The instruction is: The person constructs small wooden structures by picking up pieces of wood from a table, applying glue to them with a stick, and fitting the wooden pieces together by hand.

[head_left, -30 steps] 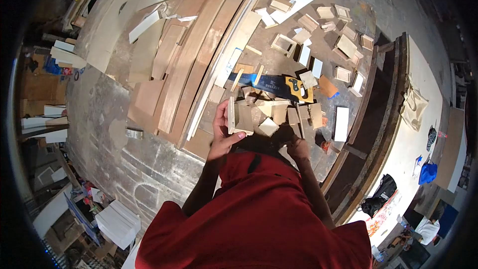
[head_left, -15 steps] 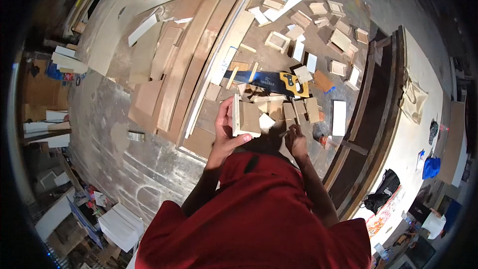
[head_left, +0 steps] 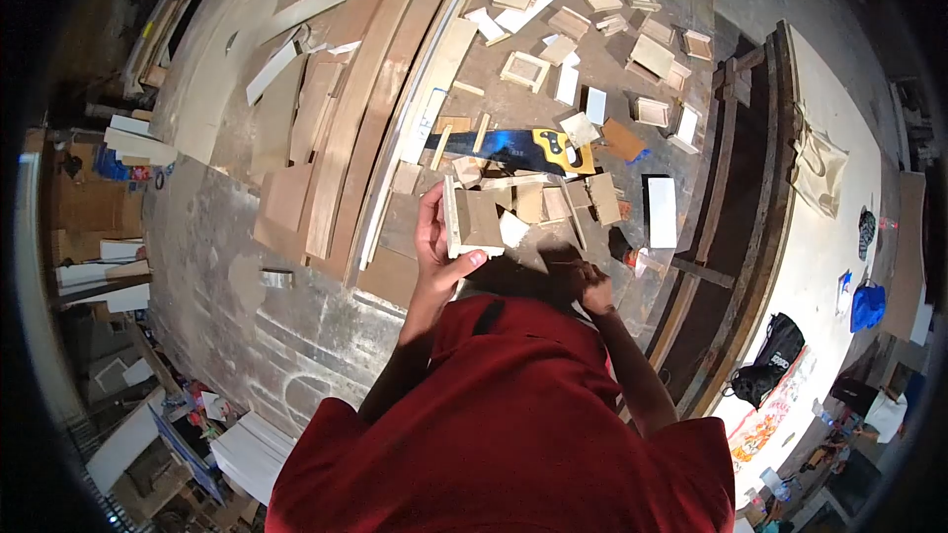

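Left hand (head_left: pixel 433 273) grips a box (head_left: pixel 481 219) by side and edge, seemingly to steady it; right hand (head_left: pixel 595 290) curls, its hold too shadowed to tell.

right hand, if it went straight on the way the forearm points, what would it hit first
Probably the thin wood strip ahead of it; depth is unclear, so the right hand might pass above it instead.

Handsaw (head_left: pixel 512 146) beyond held box (head_left: pixel 478 219), boards (head_left: pixel 361 114) left.
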`<state>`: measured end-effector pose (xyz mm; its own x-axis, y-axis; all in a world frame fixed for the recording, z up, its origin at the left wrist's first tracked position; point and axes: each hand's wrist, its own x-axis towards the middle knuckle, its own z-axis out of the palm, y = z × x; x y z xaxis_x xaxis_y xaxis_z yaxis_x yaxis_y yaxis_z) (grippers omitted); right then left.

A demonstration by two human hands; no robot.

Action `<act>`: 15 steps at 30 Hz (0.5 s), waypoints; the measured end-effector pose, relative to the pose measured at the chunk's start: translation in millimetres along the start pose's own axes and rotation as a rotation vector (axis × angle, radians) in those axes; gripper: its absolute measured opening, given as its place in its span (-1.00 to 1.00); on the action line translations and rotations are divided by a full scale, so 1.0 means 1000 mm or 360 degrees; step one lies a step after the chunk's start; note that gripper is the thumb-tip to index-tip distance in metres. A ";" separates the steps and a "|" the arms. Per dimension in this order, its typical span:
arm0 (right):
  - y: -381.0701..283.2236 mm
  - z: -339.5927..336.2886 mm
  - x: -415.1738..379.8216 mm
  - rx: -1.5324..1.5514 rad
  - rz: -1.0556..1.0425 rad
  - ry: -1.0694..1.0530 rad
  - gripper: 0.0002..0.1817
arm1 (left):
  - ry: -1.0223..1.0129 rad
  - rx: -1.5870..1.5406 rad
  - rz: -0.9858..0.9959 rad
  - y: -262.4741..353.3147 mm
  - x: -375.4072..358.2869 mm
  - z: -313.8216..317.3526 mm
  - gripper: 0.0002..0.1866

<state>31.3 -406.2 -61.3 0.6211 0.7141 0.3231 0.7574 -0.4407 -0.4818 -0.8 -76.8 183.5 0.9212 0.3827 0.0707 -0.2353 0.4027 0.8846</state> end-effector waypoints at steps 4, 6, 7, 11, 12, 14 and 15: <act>0.005 -0.004 -0.028 -0.0110 0.0350 -0.0260 -0.78 | -0.0052 0.0113 -0.0037 -0.022 0.000 -0.017 0.06; 0.003 -0.006 -0.024 -0.0005 0.0540 -0.0392 -0.79 | -0.0033 0.0310 -0.0157 -0.050 -0.004 -0.037 0.05; 0.000 -0.010 -0.015 0.0069 0.0545 -0.0298 -0.83 | -0.0005 0.0346 -0.0167 -0.069 -0.009 -0.051 0.00; -0.024 -0.039 0.032 0.0462 0.0934 0.0001 -0.90 | 0.0228 0.0490 -0.0245 -0.133 -0.036 -0.103 -0.05; -0.025 -0.040 0.040 0.0444 0.0952 0.0008 -0.90 | 0.0227 0.0525 -0.0277 -0.137 -0.039 -0.107 -0.05; -0.026 -0.043 0.053 0.1126 0.1431 -0.0033 -0.87 | 0.0220 0.0532 -0.0068 -0.164 -0.046 -0.127 -0.05; -0.029 -0.047 0.062 0.1108 0.1450 -0.0024 -0.87 | 0.0322 0.0634 -0.0117 -0.173 -0.051 -0.134 -0.04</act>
<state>57.2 -374.7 10.7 0.8755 0.2925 -0.3846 -0.2512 -0.4044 -0.8794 -48.2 -54.9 -35.0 0.8424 0.5360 -0.0555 0.0029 0.0985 0.9951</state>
